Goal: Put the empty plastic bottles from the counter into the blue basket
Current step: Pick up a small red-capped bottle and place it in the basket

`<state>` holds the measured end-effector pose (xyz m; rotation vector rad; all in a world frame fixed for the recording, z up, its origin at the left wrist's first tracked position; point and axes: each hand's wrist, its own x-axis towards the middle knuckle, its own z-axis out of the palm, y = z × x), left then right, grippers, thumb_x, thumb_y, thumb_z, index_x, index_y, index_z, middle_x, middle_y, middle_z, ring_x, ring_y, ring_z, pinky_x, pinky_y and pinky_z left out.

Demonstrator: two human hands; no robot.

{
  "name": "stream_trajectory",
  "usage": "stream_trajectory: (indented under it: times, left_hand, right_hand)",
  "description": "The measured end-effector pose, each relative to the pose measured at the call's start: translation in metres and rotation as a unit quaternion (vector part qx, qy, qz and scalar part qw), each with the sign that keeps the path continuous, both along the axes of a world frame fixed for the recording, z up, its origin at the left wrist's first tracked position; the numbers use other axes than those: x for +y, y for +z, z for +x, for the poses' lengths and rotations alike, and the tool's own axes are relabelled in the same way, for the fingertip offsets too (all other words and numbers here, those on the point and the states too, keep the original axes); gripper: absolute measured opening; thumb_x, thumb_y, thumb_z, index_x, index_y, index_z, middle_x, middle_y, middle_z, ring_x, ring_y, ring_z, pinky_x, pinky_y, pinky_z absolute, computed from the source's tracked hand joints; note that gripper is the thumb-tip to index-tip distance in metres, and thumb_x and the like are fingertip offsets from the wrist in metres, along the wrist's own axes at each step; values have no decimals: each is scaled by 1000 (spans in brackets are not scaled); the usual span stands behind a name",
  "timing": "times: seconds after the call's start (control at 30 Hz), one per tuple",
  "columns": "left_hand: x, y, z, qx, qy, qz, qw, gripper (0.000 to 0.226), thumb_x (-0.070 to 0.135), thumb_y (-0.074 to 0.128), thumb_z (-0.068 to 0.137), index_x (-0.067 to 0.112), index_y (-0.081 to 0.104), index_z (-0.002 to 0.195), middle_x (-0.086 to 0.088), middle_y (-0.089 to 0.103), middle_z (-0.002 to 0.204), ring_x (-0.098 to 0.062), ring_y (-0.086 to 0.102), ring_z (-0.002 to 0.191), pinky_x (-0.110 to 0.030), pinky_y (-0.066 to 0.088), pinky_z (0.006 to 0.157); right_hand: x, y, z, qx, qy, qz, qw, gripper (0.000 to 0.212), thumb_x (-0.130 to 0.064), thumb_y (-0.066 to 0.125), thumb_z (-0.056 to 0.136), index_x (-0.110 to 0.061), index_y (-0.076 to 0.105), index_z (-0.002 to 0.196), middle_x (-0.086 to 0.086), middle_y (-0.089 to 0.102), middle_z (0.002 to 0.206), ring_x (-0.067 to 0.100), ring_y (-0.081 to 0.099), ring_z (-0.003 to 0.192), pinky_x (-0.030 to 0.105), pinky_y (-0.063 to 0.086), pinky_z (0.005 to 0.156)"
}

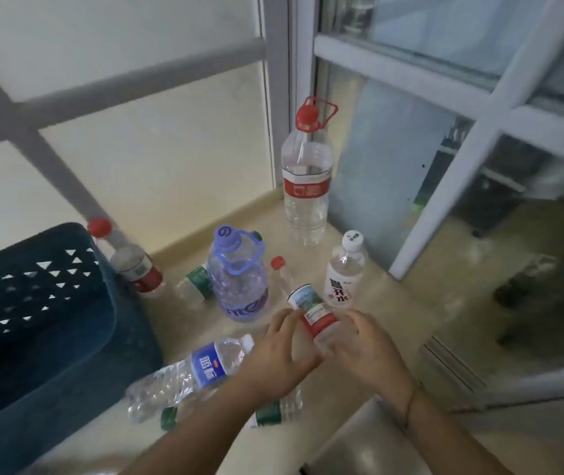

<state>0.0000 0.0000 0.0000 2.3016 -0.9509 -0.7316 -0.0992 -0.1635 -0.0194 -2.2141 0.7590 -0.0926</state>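
Note:
A small clear bottle with a red cap and red-white label [302, 305] lies tilted between my two hands. My left hand [282, 354] touches its left side and my right hand [364, 351] closes around its lower end. The blue basket [34, 323] stands at the left of the counter. Near my left wrist lies a crushed bottle with a blue label [188, 371], and a green-capped bottle [273, 411] lies under my left forearm. A blue-handled jug [237, 275], a white-capped bottle [345, 272] and a tall red-capped bottle [306, 180] stand behind.
A red-labelled bottle [133, 262] leans by the basket's far corner, and a green-labelled bottle [195, 286] lies beside it. Frosted window panes rise behind the beige counter [376, 313]. A glass door frame [445, 200] bounds the right side.

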Motion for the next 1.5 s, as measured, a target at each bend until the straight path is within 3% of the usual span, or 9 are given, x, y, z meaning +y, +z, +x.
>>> stream_trajectory:
  times: [0.1,0.2,0.43,0.67,0.8,0.93,1.2,1.3,1.5]
  left_hand:
    - [-17,-18,4,78,84,-9,993,80,63,60,87,28,30,152,0,37,154,-19,38,142,-36,31,117]
    - [-29,-25,8,140,145,12,979,92,76,54,75,32,28,152,-4,43,152,-23,43,139,-47,36,116]
    - [-47,-32,16,234,282,-81,927,89,59,68,81,21,25,149,-7,65,127,-23,68,108,-46,53,101]
    - [-48,-21,11,444,333,-247,794,52,32,79,78,11,60,121,-18,71,105,-36,69,94,-58,54,93]
    - [-34,-15,9,400,324,-264,816,62,32,87,65,17,62,120,-17,73,113,-36,71,105,-55,57,94]
    - [-15,9,-2,329,245,-289,865,60,15,82,66,20,58,121,-5,76,99,-20,75,93,-27,60,78]
    - [54,93,19,201,192,-396,875,74,15,85,68,14,51,133,-25,64,118,-30,67,102,-49,53,94]
    - [102,126,40,125,196,-398,888,75,17,88,65,21,53,132,-10,68,124,-28,66,116,-54,50,103]
    - [265,168,102,-42,270,-341,899,78,25,89,65,30,53,134,2,67,126,-21,66,117,-51,53,100]
  right_hand:
    - [2,-23,11,11,3,21,1000,77,-41,80,69,-16,50,136,9,59,124,25,58,115,36,48,97]
    - [11,-31,21,37,-12,29,999,86,-62,68,68,-19,45,139,4,60,124,23,57,113,41,51,93]
    - [16,-23,15,-42,-92,179,979,41,-46,81,69,-30,66,103,-13,73,90,2,68,80,19,52,70]
    - [24,-2,-19,-48,-7,253,966,49,-43,80,69,-39,59,113,-15,70,103,-3,65,95,15,48,73]
    - [19,22,-18,-87,-16,132,987,52,-61,62,69,-37,58,115,-21,61,117,-4,54,111,21,46,89]
    - [21,87,13,-207,-2,89,974,57,-57,62,75,-34,54,126,-22,61,118,1,59,110,18,48,86]
    - [70,221,71,-228,246,13,942,34,-54,68,80,-46,58,112,-22,65,110,4,62,102,15,53,63]
    - [115,260,93,-247,293,-29,923,48,-63,62,70,-49,54,116,-27,63,110,1,63,99,15,54,64]
    - [249,280,169,-242,404,6,882,33,-46,66,75,-45,50,103,-23,60,102,-2,63,85,12,52,64]
